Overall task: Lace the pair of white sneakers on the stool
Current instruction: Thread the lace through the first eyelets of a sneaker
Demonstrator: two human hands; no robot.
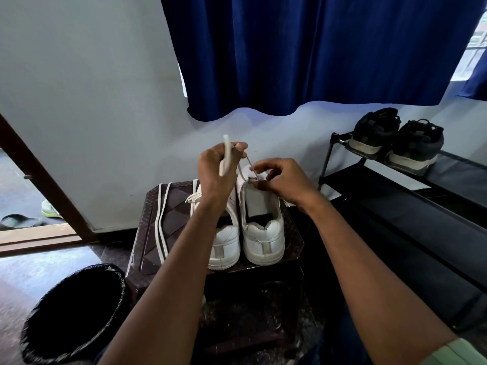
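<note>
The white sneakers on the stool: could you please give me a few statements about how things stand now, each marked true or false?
1. Both white sneakers stand on the brown stool with heels toward the camera. True.
2. The left hand holds a raised lace. True.
3. The right hand rests on the shoe rack. False: its fingers pinch at the right sneaker.
4. A spare lace lies on the stool left of the sneakers. True.
5. The dark shoes sit in the bin. False: they sit on the rack.
</note>
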